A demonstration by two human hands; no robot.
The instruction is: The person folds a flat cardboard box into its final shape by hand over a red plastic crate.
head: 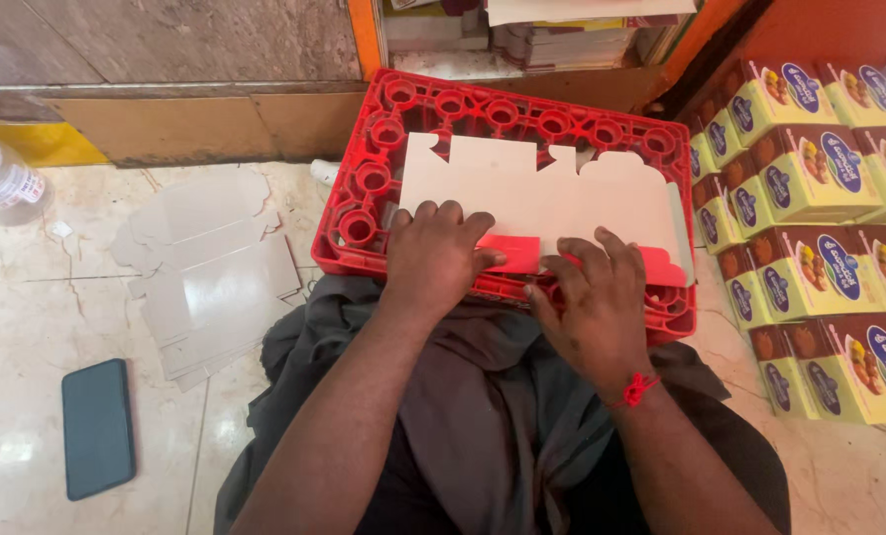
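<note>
1. The flat carton blank (pixel 542 198) lies on the red crate (pixel 364 178), white side up.
2. Left hand (pixel 433 258) presses flat, open, holding nothing.
3. Right hand (pixel 592 302) should fold the blank's near flap squarely; its fingers are spread, not closed.

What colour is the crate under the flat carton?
Red, clearest in the head view: crate beneath the carton blank.

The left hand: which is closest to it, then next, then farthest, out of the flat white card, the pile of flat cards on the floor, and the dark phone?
From the left hand:
1. Flat white card, right under it on the red crate.
2. Pile of flat cards, on the floor to its left.
3. Dark phone, farther left and nearer the camera.
</note>
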